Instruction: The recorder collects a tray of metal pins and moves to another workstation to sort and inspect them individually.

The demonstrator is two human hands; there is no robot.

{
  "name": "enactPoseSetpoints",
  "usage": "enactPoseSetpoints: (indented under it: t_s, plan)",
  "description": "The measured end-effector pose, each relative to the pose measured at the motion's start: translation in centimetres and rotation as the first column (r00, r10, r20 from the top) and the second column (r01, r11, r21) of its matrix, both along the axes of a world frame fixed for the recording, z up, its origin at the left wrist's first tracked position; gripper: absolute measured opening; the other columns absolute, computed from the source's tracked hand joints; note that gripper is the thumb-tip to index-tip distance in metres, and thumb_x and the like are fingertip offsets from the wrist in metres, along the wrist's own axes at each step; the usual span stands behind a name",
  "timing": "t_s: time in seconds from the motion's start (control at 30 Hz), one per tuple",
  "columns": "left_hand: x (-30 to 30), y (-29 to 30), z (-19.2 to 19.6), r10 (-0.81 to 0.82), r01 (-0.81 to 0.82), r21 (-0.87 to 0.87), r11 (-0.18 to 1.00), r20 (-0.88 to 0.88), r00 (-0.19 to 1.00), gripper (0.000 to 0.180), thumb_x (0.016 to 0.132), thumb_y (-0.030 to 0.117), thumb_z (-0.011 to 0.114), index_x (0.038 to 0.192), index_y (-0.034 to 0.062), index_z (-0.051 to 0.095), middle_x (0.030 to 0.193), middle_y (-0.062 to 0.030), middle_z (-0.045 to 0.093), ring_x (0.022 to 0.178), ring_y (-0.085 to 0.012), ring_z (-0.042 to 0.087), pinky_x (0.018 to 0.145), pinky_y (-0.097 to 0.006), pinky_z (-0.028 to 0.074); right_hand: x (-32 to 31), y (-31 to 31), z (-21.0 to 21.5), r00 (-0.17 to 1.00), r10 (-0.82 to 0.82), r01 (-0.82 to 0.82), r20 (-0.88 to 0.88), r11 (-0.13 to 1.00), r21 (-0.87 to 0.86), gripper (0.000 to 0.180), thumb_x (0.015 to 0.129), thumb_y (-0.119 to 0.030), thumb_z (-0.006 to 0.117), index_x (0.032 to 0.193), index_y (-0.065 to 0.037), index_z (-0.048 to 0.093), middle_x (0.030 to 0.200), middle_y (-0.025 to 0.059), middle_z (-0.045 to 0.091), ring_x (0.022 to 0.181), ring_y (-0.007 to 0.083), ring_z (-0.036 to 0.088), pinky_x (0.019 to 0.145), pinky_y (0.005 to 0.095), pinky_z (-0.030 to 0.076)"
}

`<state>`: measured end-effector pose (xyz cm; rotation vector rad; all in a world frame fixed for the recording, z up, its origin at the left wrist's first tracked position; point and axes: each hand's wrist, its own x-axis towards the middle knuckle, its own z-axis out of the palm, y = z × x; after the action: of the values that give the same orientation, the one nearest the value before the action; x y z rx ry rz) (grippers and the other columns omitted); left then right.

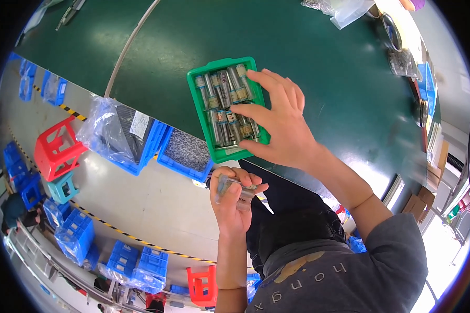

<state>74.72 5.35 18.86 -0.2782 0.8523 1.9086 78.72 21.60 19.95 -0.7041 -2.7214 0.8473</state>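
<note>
A green plastic tray (pixel 194 96) rests on the dark green tabletop, near its edge. Clear cylindrical vials (pixel 224 88) with paper labels lie in it in two rows, several to a row. My right hand (pixel 287 117) reaches over the tray's right side with fingers spread, the fingertips at the vials and no vial visibly gripped. Below the tray, off the table's edge, my left hand (pixel 231 206) is closed around a few clear labelled vials (pixel 237 190). The fingers partly cover them.
Along the table's edge stand blue crates, one with a grey speckled filling (pixel 184 150), another with plastic wrap (pixel 102 125). A pale cable (pixel 126 47) crosses the tabletop. Red stools (pixel 57 148) and stacked blue bins (pixel 74 235) stand on the floor. Plastic bags (pixel 344 13) lie at the far right.
</note>
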Motion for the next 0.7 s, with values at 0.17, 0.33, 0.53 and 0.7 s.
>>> enactPoseSetpoints:
  t_s: [0.17,0.33,0.53,0.7]
  plan:
    - [-0.1,0.3,-0.3,-0.004,0.003,-0.022,1.0,-0.015,1.0,0.022,0.079,0.012,0.052,0.096,0.0056,0.039,0.075,-0.0092,0.047,0.069,-0.0188,0.051,0.053,-0.029,0.048,-0.6,0.9,0.2,1.0,0.02,-0.02,0.024,1.0,0.011,0.048,0.049,-0.021,0.075,0.095,-0.017,0.061,0.125,0.0112,0.034,0.12,0.0326,0.027,0.097,0.049,0.016]
    - [-0.3,0.2,-0.2,-0.073,0.072,-0.012,0.997,-0.037,0.997,0.021,0.079,0.012,0.053,0.094,0.0052,0.041,0.072,-0.0082,0.046,0.062,-0.0159,0.048,0.048,-0.025,0.042,-0.7,1.0,0.3,0.994,0.046,-0.046,0.103,0.999,0.003,0.044,0.047,-0.024,0.076,0.088,-0.017,0.062,0.125,0.0094,0.034,0.121,0.0301,0.026,0.097,0.0498,0.012]
    - [0.1,-0.2,-0.5,-0.132,0.125,-0.091,0.988,-0.078,0.988,0.025,0.077,0.017,0.053,0.095,0.0065,0.04,0.073,-0.0061,0.043,0.065,-0.0151,0.046,0.047,-0.025,0.041,-0.8,1.6,-0.2,0.995,0.087,-0.088,0.046,0.996,0.024,0.043,0.046,-0.025,0.076,0.085,-0.017,0.06,0.123,0.0104,0.034,0.12,0.03,0.026,0.096,0.0536,0.012]
    - [0.5,0.2,-0.7,-0.129,0.123,-0.094,0.988,-0.061,0.99,0.024,0.077,0.016,0.053,0.096,0.0064,0.041,0.073,-0.006,0.043,0.066,-0.0156,0.046,0.048,-0.025,0.041,-0.8,1.8,-0.1,0.99,0.111,-0.11,0.09,0.994,-0.021,0.046,0.046,-0.025,0.077,0.089,-0.019,0.061,0.128,0.0075,0.031,0.123,0.0295,0.023,0.098,0.0518,0.007]
